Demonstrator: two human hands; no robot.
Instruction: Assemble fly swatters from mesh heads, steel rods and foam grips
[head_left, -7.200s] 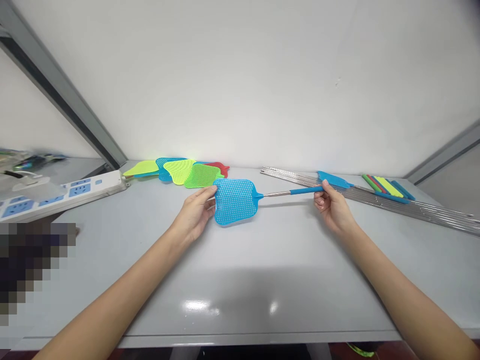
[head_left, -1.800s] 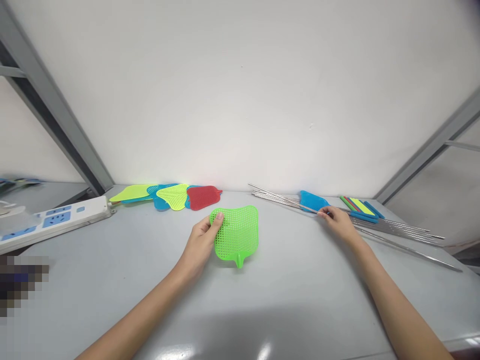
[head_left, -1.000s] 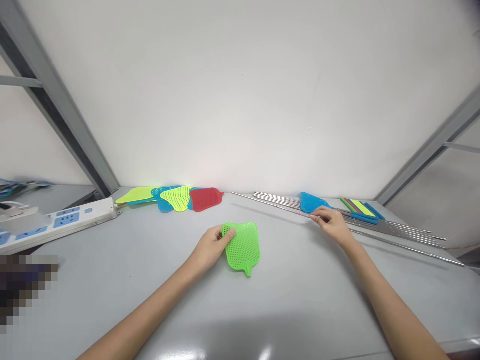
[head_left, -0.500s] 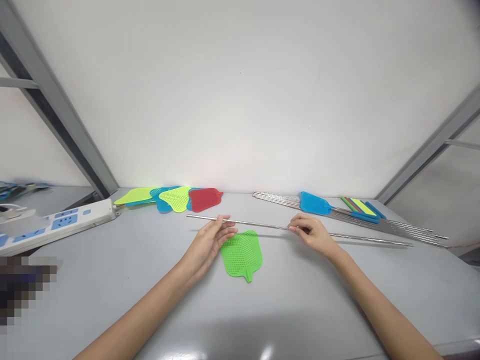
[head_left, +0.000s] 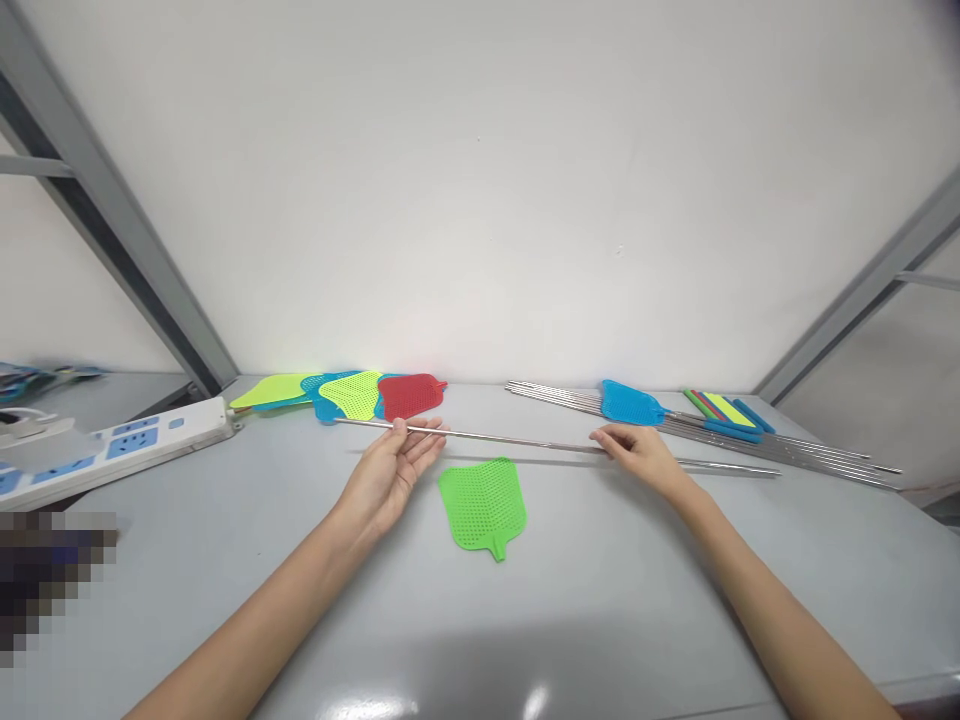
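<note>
A long thin metal rod stretches across in front of me, just above the table. My left hand has the rod between thumb and fingers near its left end. My right hand pinches it right of the middle, and the rod runs on past that hand. Below the rod lies a green fly swatter head, flat on the table with its short socket toward me; neither hand touches it.
Yellow, blue and red swatter heads overlap along the wall at left. A bundle of metal rods lies back right, under a blue swatter head and coloured handle tubes. A white power strip sits at left.
The rod has shifted left, its left end now near the coloured swatter heads. My left hand moved left with it; my right hand moved slightly right.
</note>
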